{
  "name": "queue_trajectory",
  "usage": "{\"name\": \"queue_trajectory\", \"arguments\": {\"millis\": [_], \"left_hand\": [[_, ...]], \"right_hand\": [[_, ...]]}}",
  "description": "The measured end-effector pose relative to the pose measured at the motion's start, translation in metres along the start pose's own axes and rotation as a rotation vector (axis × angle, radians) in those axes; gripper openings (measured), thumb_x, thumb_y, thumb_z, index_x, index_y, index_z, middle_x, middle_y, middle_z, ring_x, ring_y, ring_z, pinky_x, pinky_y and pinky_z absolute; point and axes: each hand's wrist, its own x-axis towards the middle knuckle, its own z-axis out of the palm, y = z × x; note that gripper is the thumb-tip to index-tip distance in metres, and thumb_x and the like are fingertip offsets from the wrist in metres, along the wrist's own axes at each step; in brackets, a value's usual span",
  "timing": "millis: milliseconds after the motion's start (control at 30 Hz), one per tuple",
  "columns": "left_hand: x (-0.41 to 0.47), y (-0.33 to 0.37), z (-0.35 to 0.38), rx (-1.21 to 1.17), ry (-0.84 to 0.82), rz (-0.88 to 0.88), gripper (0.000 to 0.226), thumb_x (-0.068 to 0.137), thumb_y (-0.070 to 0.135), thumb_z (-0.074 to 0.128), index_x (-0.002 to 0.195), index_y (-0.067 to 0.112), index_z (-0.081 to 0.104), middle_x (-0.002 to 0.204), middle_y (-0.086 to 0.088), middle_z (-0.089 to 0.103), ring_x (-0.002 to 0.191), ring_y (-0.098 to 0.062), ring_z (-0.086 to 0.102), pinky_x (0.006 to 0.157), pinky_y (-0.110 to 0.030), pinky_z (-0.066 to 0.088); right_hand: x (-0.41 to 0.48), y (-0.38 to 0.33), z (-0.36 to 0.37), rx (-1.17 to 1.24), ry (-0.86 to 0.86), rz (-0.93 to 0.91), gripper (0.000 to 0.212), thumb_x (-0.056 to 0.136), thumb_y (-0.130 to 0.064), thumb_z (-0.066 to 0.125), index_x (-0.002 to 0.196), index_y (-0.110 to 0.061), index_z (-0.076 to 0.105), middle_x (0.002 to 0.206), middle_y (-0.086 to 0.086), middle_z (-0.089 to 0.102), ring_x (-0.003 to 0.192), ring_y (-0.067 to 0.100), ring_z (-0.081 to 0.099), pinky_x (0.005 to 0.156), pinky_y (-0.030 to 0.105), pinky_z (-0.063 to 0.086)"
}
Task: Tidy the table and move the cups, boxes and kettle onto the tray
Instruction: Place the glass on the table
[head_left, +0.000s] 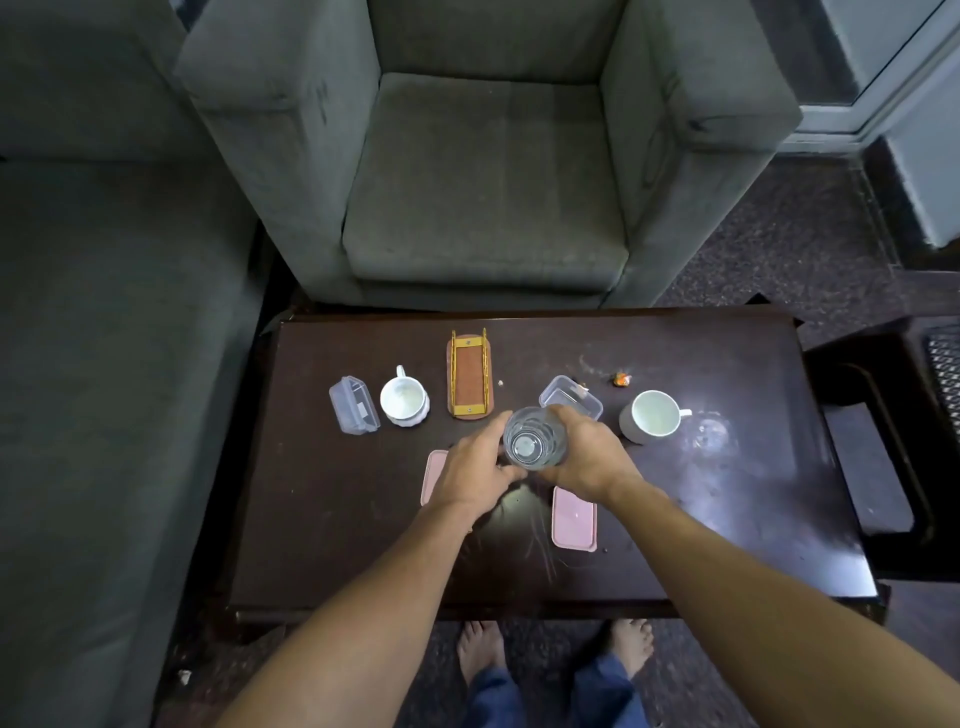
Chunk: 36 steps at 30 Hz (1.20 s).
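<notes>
main worry here is the glass (534, 444) slipping. it's clear, smooth-looking and carried right over two pink lids (574, 519) that lie flat on the tabletop (337, 519), one under each wrist. if it drops, it lands on a lid edge or the hard wood and could tip or crack. it looks lifted off the tabletop, though from straight above i can't be sure.

next risk is a bit further out. a clear box (576, 397) sits just behind the right knuckles, so pushing forward low could knock it. the tray (470, 382) beyond that is narrow with gold rails, and my guess is the glass could catch a rail or sit crooked if it comes down off-centre. the tray also looks tight for everything listed. a white cup (404, 401) and another box (354, 405) stand left of it. a second cup (652, 420) stands off to the right, beside something glassy i can't make out.

now the hold: left grip (475, 467) is curled against the left side of the glass, thumb and fingers pressing the wall. right grip (584, 457) wraps the right side, fingers round toward the far wall. both are closed on the glass, nothing else in either.
</notes>
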Motion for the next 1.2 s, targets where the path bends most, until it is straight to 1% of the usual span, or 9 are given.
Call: {"name": "queue_trajectory", "arguments": {"millis": [33,133,233,500,633,833,900,1000,1200], "left_hand": [[0.001,-0.001,0.002,-0.004,-0.004,-0.002,0.077,0.077,0.023,0.088,0.134,0.046,0.041,0.121,0.017,0.073,0.110,0.000,0.068,0.077,0.001,0.040],[0.007,-0.002,0.009,-0.024,-0.028,-0.005,0.076,0.078,0.020,0.087,0.132,0.045,0.040,0.120,0.012,0.073,0.111,-0.008,0.070,0.094,-0.029,0.056],[0.011,-0.004,0.012,-0.036,-0.035,-0.006,0.073,0.079,0.019,0.086,0.134,0.042,0.044,0.123,0.009,0.073,0.114,-0.011,0.069,0.098,-0.038,0.057],[0.017,-0.006,0.011,-0.035,-0.031,-0.015,0.077,0.079,0.020,0.087,0.134,0.046,0.041,0.128,0.012,0.071,0.118,-0.009,0.068,0.100,-0.040,0.058],[0.018,-0.004,0.010,0.017,-0.039,-0.031,0.077,0.081,0.025,0.087,0.144,0.037,0.043,0.134,0.008,0.068,0.125,-0.014,0.065,0.103,-0.042,0.055],[0.009,0.002,-0.006,0.266,-0.108,-0.030,0.105,0.083,0.041,0.083,0.164,0.026,0.018,0.165,0.004,0.038,0.147,-0.023,0.045,0.114,-0.039,0.040],[0.003,0.007,-0.017,0.293,-0.110,-0.004,0.100,0.088,0.035,0.078,0.165,0.027,0.014,0.168,0.004,0.033,0.147,-0.024,0.044,0.117,-0.042,0.042],[-0.002,0.022,-0.037,0.320,-0.020,0.072,0.080,0.096,0.025,0.065,0.163,0.023,0.022,0.161,-0.001,0.042,0.142,-0.026,0.047,0.116,-0.041,0.042],[0.001,0.101,-0.055,0.299,0.175,0.273,0.048,0.106,0.029,0.050,0.150,0.011,0.050,0.149,-0.006,0.055,0.138,-0.027,0.050,0.117,-0.037,0.037]], "right_hand": [[0.001,0.002,0.002,-0.001,0.002,0.015,0.070,0.069,-0.044,0.087,0.129,-0.032,0.055,0.110,-0.006,0.073,0.100,0.023,0.068,0.075,0.027,0.043],[0.005,0.005,0.005,-0.010,-0.012,0.042,0.068,0.069,-0.044,0.086,0.129,-0.031,0.055,0.111,-0.006,0.073,0.100,0.024,0.068,0.076,0.027,0.044],[0.009,0.006,0.005,-0.019,-0.019,0.044,0.070,0.070,-0.041,0.086,0.132,-0.028,0.054,0.116,-0.002,0.072,0.103,0.026,0.067,0.080,0.029,0.048],[0.013,0.007,0.005,-0.015,-0.013,0.041,0.068,0.071,-0.036,0.087,0.131,-0.028,0.055,0.122,-0.003,0.070,0.108,0.024,0.066,0.086,0.030,0.050],[0.012,0.006,0.006,-0.038,-0.017,0.049,0.082,0.071,-0.032,0.089,0.142,-0.024,0.047,0.135,0.004,0.064,0.118,0.028,0.063,0.096,0.034,0.050],[0.004,0.000,-0.004,-0.119,-0.084,0.087,0.109,0.070,-0.026,0.092,0.157,-0.018,0.027,0.156,0.008,0.046,0.133,0.034,0.054,0.108,0.042,0.047],[-0.003,-0.003,-0.014,-0.139,-0.082,0.080,0.104,0.074,-0.023,0.088,0.158,-0.017,0.026,0.158,0.010,0.043,0.132,0.035,0.054,0.107,0.043,0.048],[-0.015,-0.010,-0.035,-0.154,-0.043,0.084,0.093,0.081,-0.020,0.079,0.159,-0.017,0.029,0.156,0.012,0.043,0.133,0.036,0.053,0.108,0.043,0.047],[-0.042,-0.032,-0.088,-0.148,0.196,0.060,0.035,0.097,-0.024,0.060,0.128,-0.008,0.058,0.129,0.015,0.061,0.116,0.038,0.060,0.094,0.043,0.048]]}}
